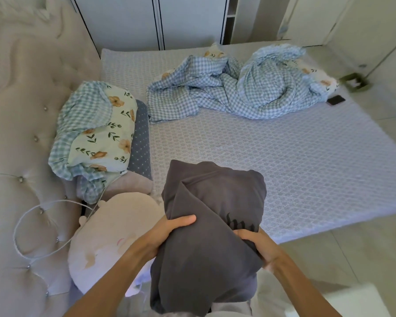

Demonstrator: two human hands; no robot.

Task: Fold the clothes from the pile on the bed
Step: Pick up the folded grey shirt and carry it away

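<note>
Gripped at both sides by the left hand (pixel 169 227) and right hand (pixel 258 245), fingers curled into cloth, a grey garment (pixel 206 236) (still bunched) is held lengthwise away over the bed (pixel 306 168).

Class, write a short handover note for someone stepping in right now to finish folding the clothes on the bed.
Left hand: grips the dark grey garment on its left edge.
Right hand: grips the same garment on its right edge.
The garment is bunched, held up over the near edge of the bed; a checked blue cloth lies crumpled at the far side.
Done: no folded clothes in view.
Left: spread the garment flat and fold it.
</note>
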